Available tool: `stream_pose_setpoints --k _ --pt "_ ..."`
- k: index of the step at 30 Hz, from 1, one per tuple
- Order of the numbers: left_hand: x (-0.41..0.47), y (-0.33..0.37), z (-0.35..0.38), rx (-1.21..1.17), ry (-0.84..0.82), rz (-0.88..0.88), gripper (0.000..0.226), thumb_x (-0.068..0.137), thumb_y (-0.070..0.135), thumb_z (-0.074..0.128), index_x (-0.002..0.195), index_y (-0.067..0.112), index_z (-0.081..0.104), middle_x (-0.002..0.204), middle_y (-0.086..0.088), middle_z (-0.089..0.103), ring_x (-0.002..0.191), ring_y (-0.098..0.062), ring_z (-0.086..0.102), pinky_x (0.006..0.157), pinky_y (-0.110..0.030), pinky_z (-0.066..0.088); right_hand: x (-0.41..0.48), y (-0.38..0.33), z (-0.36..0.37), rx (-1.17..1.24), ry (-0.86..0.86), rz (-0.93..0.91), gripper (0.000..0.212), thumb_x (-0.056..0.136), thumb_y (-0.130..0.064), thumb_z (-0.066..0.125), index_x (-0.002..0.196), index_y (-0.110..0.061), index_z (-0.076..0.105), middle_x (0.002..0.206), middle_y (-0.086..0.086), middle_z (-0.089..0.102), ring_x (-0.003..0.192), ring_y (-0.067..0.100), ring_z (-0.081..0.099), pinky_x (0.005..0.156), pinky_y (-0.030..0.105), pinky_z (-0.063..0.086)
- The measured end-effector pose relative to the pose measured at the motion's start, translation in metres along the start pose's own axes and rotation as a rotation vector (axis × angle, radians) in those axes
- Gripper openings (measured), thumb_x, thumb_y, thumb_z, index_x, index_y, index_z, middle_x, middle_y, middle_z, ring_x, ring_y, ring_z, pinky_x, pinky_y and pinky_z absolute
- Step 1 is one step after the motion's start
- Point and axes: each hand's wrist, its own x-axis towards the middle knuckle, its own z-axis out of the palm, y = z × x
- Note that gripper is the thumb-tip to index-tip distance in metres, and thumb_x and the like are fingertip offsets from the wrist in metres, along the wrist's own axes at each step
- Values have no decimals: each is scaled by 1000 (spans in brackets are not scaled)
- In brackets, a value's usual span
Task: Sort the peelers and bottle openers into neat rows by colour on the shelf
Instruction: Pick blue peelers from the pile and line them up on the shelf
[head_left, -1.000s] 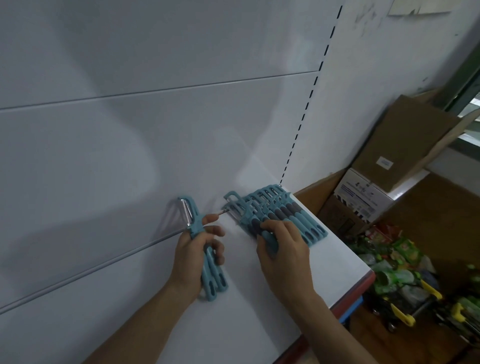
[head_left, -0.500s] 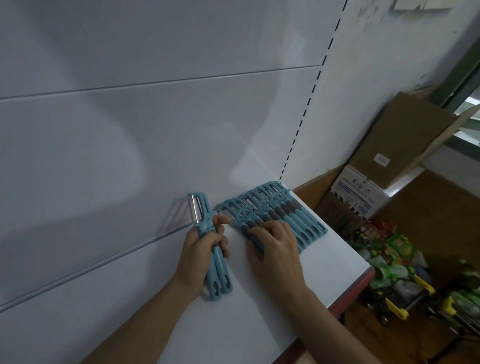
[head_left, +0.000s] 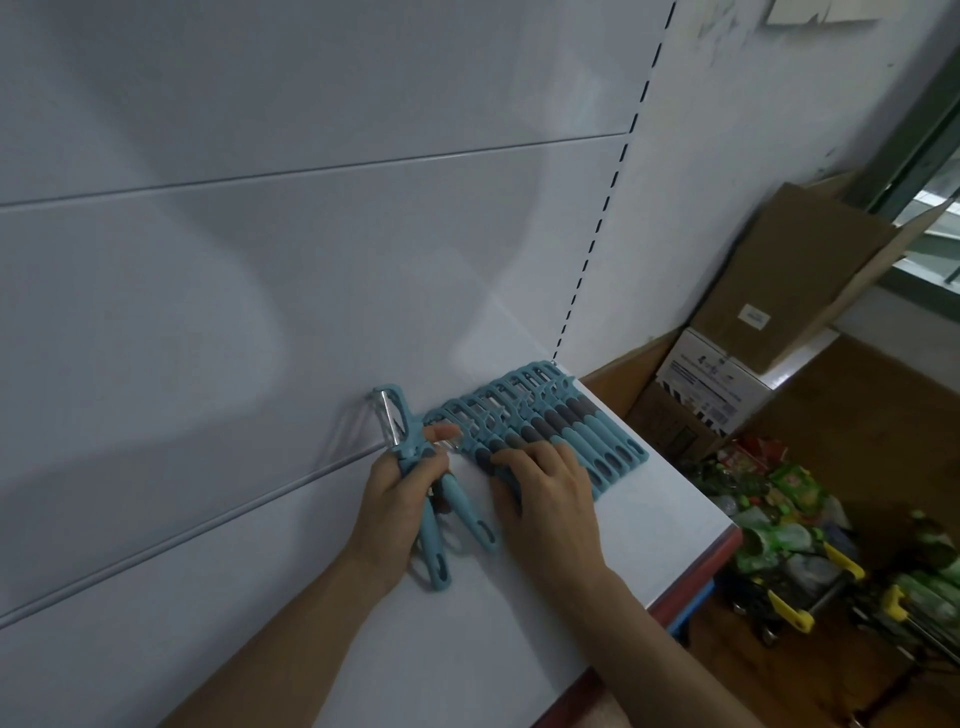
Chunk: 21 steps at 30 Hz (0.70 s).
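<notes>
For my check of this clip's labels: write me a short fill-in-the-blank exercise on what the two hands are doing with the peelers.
1. The loose peelers gripped by the left hand are the same ____ as those in the row.
2. The right hand rests on the row of peelers, which lies on the white ____.
3. Beyond its right end stands an open brown ____ box.

Missing words: colour; shelf; cardboard.
</notes>
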Motion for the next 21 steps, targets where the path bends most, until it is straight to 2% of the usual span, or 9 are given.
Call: stream_pose_setpoints --k 2,4,6,8,9,12,15,18,21 --pt "2 0 -1 9 -10 1 20 100 9 62 117 14 71 72 0 59 68 -13 54 61 -28 50 0 -6 -9 127 44 4 22 100 -37 54 109 -25 71 105 -11 65 96 7 53 82 26 48" --pt "4 0 -3 -15 6 -15 20 97 6 65 114 12 74 77 -2 63 70 -15 55 62 -28 51 -1 -16 -21 367 52 59 26 101 -40 46 106 -27 68 101 -20 62 94 1 56 78 16 47" --pt "3 2 -3 -55 -6 -7 19 90 10 72 108 10 77 79 -13 65 71 -21 55 62 -31 50 -2 -25 -29 519 -27 73 19 101 -47 51 107 -33 61 100 -26 59 93 1 60 72 16 51" --pt "-1 5 -1 -36 -38 2 24 83 19 75 105 9 78 86 -26 68 74 -28 59 66 -37 51 -5 -31 -29 556 -95 26 19 96 -45 64 111 -36 56 101 -28 60 89 2 63 69 14 51" --pt "-2 6 1 -26 -34 7 24 84 21 75 103 7 77 87 -26 70 72 -29 60 64 -36 52 -7 -31 -26 573 -103 7 23 94 -38 69 113 -37 54 102 -29 60 86 1 64 69 14 52" --pt "-6 7 3 58 46 16 26 102 23 60 95 0 70 75 -16 68 54 -24 54 48 -30 46 -10 -29 -20 544 -49 54 35 94 -18 71 113 -38 50 106 -27 59 87 -6 63 74 13 55" --pt "-13 6 1 103 93 18 37 108 28 48 88 -1 60 59 -13 56 45 -22 49 43 -28 41 -10 -23 -22 427 -7 93 31 97 -17 65 115 -35 48 112 -17 57 95 -4 57 77 8 49" --pt "-18 11 -7 -172 43 -100 27 104 26 47 87 7 53 51 -3 33 37 -13 30 39 -20 25 -7 -16 -24 308 -48 87 24 98 -23 64 120 -25 55 117 -6 62 96 3 53 80 16 46" --pt "-14 17 -13 -549 -71 -190 11 87 27 45 85 17 50 55 2 26 38 -8 25 44 -23 14 -7 -14 -19 212 -23 45 27 93 -24 72 118 -18 63 116 -2 61 97 4 47 82 19 42"
